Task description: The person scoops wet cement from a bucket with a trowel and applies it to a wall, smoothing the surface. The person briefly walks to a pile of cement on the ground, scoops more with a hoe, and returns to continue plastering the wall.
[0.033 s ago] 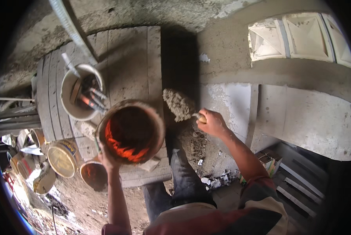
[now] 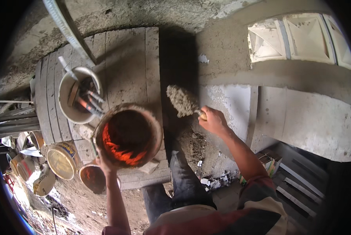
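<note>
My right hand (image 2: 215,122) is wrapped round the short wooden handle of a trowel (image 2: 202,114). Its blade lies under a heap of wet grey mortar (image 2: 181,101), held in the air beyond the planks' right edge. On the left, my left hand (image 2: 106,162) grips the near left rim of a mortar-crusted bucket (image 2: 158,137), its fingers partly hidden by the wall. Orange-red shows inside where light falls; the rest of the inside is dark, so its contents cannot be made out. Trowel and bucket are apart.
Weathered planks (image 2: 124,74) form a platform under the bucket. A pale bucket of tools (image 2: 62,102) stands left, near a slanting metal bar (image 2: 69,32). Several more buckets, one yellowish (image 2: 61,162), sit lower left. A rough wall (image 2: 222,70) rises at right; white rubble (image 2: 218,181) lies below.
The loaded trowel and my right hand have shifted slightly right and away from the bucket. The bucket and my left hand sit a touch further left and lower in view.
</note>
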